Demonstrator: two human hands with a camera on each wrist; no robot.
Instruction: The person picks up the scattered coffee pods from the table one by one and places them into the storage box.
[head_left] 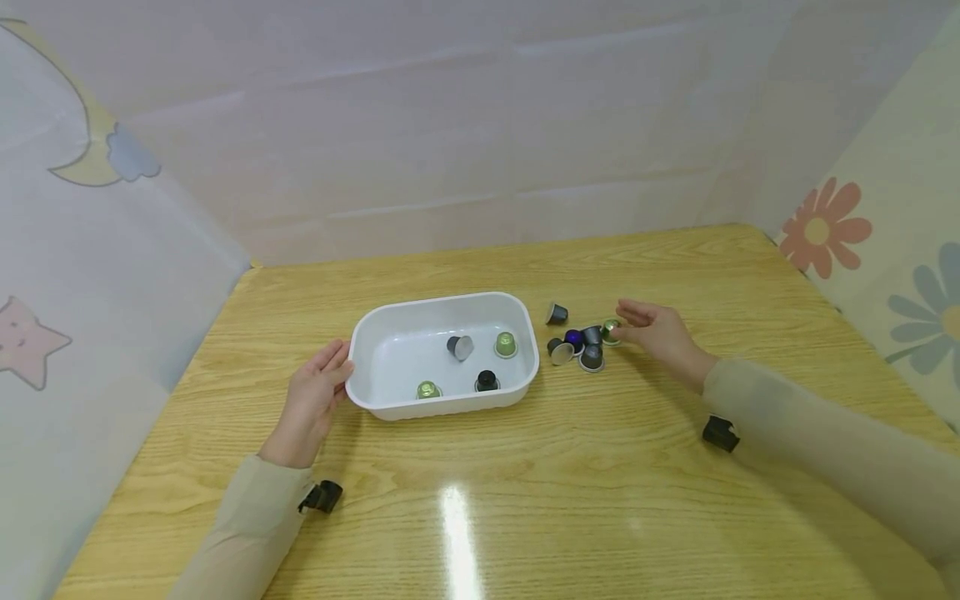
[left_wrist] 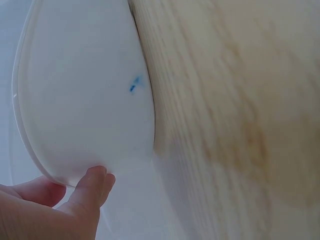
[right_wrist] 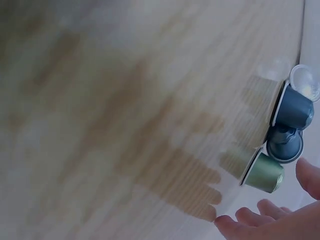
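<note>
My left hand (head_left: pixel 311 404) grips the left end of the white tray (head_left: pixel 405 354), thumb and fingers at the rim and outer wall, and the tray sits on the wooden table (head_left: pixel 637 500). My right hand (head_left: pixel 660 337) is over at the loose capsules, thumb and fingers spread apart, holding nothing. The green capsule (right_wrist: pixel 265 172) lies on its side just beside my thumb — in the right wrist view a gap shows between them.

Next to that green one are two dark capsules, a purple capsule (head_left: pixel 573 337) and a grey capsule (head_left: pixel 558 352) with its pale lid facing me; a lone dark capsule (head_left: pixel 557 314) lies behind the cluster, near the tray's right end. Inside the tray are four: two green ones, a black capsule (head_left: pixel 487 381) and a tipped dark one (head_left: pixel 460 347) showing its silver lid.

I judge the step in hand to be picking out the next capsule, most likely the green one, to join those four. The next move seems to call for closing thumb and fingertips round its sides — lightly, so its neighbours aren't nudged away — then lifting clear and carrying it left over the rim while my left hand steadies the tray.
</note>
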